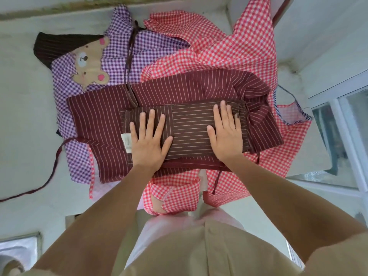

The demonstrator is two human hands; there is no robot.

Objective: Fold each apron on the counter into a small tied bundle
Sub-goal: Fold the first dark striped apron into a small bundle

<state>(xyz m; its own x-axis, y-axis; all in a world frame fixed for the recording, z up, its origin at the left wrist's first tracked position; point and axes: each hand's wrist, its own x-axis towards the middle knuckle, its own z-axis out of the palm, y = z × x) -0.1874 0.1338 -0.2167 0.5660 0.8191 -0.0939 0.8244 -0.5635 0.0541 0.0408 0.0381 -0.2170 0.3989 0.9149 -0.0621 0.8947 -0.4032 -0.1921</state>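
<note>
The folded brown apron (189, 128) lies on top of the pile, near the table's front edge. The left hand (148, 140) and right hand (225, 134) press flat on its two ends, fingers straight and spread, gripping nothing. Under it lie a maroon apron (95, 116), then a purple apron (119, 46) and a red apron (229, 50), which hangs over the front edge. Bare table (23, 86) opens to the left, crossed by a maroon tie (58, 156).
</note>
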